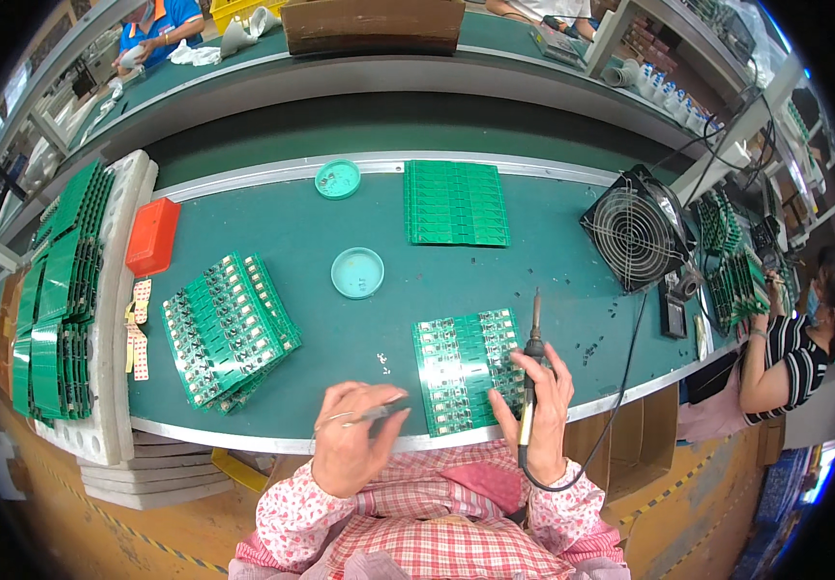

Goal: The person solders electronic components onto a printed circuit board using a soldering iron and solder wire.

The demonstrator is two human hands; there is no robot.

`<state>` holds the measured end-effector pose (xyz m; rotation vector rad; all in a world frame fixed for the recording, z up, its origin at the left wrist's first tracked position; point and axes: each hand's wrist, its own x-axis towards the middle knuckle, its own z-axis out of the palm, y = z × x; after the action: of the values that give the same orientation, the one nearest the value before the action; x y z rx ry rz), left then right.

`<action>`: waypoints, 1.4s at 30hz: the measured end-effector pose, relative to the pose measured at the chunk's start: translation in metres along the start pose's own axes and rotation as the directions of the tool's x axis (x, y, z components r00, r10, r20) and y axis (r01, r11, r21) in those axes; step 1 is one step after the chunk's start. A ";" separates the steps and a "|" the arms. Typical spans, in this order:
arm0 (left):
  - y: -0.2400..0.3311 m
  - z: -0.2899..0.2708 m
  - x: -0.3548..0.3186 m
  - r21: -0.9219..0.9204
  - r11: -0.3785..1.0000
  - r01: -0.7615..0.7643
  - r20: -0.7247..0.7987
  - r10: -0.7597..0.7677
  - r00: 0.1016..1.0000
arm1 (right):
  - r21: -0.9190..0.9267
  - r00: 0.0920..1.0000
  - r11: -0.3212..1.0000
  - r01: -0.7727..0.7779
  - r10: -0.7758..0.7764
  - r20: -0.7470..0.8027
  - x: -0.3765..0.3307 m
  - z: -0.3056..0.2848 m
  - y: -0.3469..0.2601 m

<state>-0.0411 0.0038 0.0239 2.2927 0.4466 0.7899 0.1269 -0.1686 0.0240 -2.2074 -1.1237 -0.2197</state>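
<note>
My left hand (348, 440) is closed on a pair of tweezers (379, 411), their grey end reaching toward the board in front of me. In my right hand (550, 411) is a soldering iron (533, 333), held upright with its tip pointing away from me and its cable looping down past my wrist. Between my hands, a green circuit board panel (464, 362) with rows of small white and dark parts lies at the table's near edge. My right fingers overlap its right side. Tiny pale pieces (383, 362) lie just left of it.
Stacked populated boards (229, 333) lie left; a bare-looking green panel (456, 203) lies behind. Two round teal dishes (357, 273) (338, 180), a red bin (153, 237) and a foam rack of boards (113, 387) are leftward. A fan (635, 232) stands right, near dark scattered bits (586, 353). Co-workers sit nearby.
</note>
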 end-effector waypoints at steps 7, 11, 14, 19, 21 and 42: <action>0.027 0.013 0.006 0.015 0.956 -0.294 0.343 0.271 0.899 | 0.322 0.971 0.928 0.186 -0.223 0.082 -0.011 -0.007 -0.016; 0.025 0.003 0.006 0.047 0.949 -0.311 0.432 0.261 0.863 | 0.390 0.957 0.900 0.194 -0.261 0.125 -0.011 -0.007 -0.013; 0.023 -0.010 0.002 0.105 0.931 -0.350 0.505 0.253 0.825 | 0.656 0.909 0.748 0.101 -0.337 0.245 0.000 -0.012 -0.006; 0.016 -0.019 -0.005 0.030 0.984 -0.175 0.389 0.150 0.909 | 0.670 0.919 0.734 0.110 -0.332 0.213 0.005 -0.003 0.006; 0.010 -0.017 -0.004 0.076 0.997 0.027 0.133 -0.037 0.990 | 0.266 0.990 0.957 0.111 -0.131 0.057 0.010 0.003 0.002; -0.029 -0.002 0.014 -0.027 0.956 0.291 -0.122 -0.292 0.949 | 0.235 0.939 0.969 0.083 -0.155 0.308 0.028 0.013 0.016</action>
<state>-0.0344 0.0328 0.0115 2.1098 0.8171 0.7841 0.1548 -0.1482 0.0180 -2.0252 -1.3899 0.2189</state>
